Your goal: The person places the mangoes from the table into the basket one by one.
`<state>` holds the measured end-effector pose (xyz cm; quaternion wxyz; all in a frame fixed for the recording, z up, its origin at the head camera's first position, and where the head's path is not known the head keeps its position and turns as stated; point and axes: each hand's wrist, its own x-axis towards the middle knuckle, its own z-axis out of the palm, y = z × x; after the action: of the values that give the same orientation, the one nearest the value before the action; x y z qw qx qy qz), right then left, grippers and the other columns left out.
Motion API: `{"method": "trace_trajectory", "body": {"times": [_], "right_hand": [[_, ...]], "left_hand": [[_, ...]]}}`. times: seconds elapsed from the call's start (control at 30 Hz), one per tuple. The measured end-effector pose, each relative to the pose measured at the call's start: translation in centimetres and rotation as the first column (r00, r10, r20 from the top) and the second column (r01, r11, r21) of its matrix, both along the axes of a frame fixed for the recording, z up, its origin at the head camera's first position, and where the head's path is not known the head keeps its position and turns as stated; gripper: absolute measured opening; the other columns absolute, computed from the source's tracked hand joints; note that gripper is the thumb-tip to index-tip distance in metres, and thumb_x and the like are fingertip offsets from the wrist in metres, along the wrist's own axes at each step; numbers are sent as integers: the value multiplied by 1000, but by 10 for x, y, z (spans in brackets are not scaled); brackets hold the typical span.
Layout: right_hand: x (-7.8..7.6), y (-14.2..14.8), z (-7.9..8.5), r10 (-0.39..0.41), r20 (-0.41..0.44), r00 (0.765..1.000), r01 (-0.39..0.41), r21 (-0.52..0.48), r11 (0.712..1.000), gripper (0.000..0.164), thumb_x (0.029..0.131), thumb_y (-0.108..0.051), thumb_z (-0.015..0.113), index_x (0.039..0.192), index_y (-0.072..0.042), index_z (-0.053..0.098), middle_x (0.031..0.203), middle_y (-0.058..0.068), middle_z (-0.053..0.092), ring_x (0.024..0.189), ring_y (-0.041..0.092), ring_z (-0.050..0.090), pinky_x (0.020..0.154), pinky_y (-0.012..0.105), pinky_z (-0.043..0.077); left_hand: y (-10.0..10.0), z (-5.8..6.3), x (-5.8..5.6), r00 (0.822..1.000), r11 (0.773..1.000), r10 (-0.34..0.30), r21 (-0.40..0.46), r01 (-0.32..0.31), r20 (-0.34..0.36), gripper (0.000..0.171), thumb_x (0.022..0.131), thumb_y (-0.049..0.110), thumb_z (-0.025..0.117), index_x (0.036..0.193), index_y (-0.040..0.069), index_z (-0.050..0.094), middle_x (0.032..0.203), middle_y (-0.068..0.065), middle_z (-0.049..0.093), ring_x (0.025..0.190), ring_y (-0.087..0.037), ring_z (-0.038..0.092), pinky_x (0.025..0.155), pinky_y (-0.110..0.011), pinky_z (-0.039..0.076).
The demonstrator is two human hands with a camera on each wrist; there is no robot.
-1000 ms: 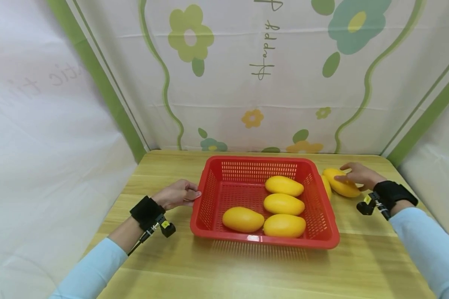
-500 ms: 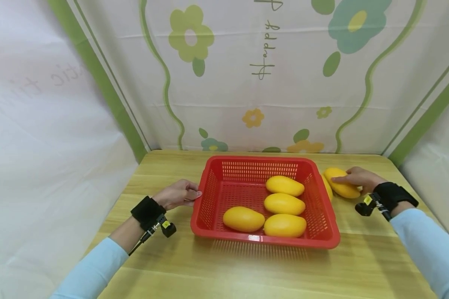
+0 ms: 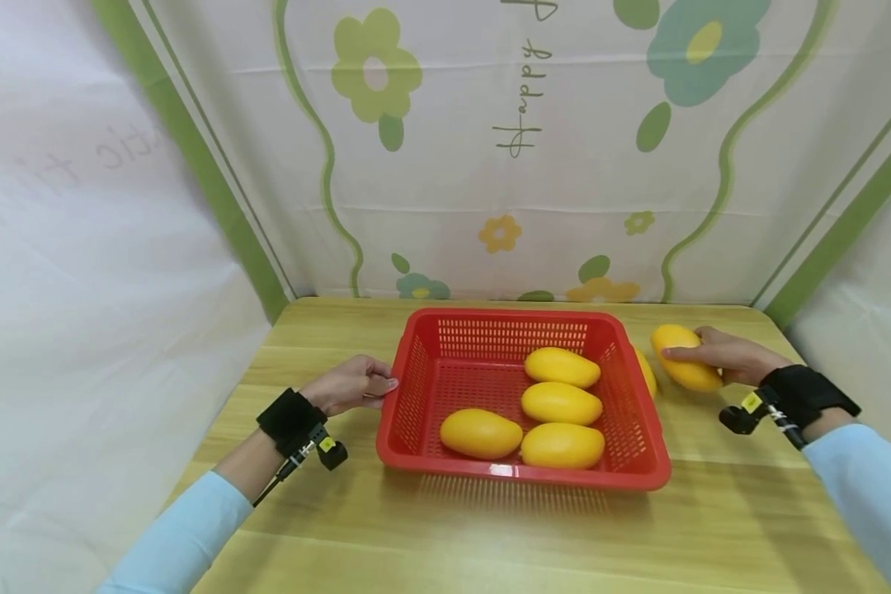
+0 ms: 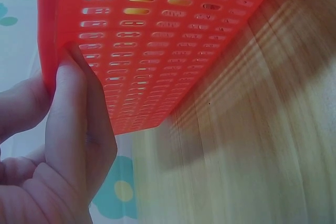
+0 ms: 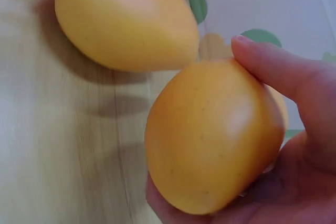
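Note:
A red plastic basket (image 3: 523,476) with slotted walls stands on the table, and several yellow mangoes (image 3: 560,404) lie inside it. My left hand (image 3: 351,386) pinches the basket's left rim; the left wrist view shows its thumb and fingers on either side of the red rim (image 4: 48,35). To the right of the basket, my right hand (image 3: 728,355) grips a mango (image 3: 685,367), its thumb along one side and fingers wrapped beneath in the right wrist view. Another mango (image 5: 126,19) lies on the table beside the basket's right wall, partly hidden by it in the head view.
The wooden table (image 3: 490,544) extends around the basket. A white cloth (image 3: 445,165) printed with flowers hangs along the table's back edge, and plain white cloth walls (image 3: 119,289) close in both sides. Each wrist wears a black band with a small camera.
My right hand has closed round the mango at the right and drawn it slightly up and to the right, away from the mango beside it. The left hand has stayed on the rim.

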<state>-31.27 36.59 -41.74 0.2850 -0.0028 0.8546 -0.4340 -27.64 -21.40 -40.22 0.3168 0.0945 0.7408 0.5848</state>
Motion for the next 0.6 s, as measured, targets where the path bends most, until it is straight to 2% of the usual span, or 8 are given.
{"method": "trace_trajectory", "body": {"times": [0.13,0.33,0.6], "right_hand": [[3,-2,4,-8,5,1000,8,-105,994,59,98,-36,50,126,10,25,91,7,52,83,20,54,72,34,51],[10,-5,15,-4,-5,1000,3,-144,990,56,102,-37,42,130,8,23,94,9,51,85,22,53,75,37,51],[23,-16,35,4,-55,998,-13,-159,987,52,103,-39,38,126,6,27,94,8,53,84,20,55,75,37,52]], "left_hand": [[-1,0,0,1000,1000,0,4,0,1,30,97,3,51,122,-15,53,99,-13,69,84,-17,68,77,-30,60],[-1,-2,-1,1000,1000,-3,7,3,-1,31,97,3,52,122,-14,53,99,-13,69,85,-18,68,77,-30,60],[-2,-1,-1,1000,1000,-12,17,12,0,31,97,2,51,122,-15,53,101,-15,69,85,-18,68,79,-32,60]]}}
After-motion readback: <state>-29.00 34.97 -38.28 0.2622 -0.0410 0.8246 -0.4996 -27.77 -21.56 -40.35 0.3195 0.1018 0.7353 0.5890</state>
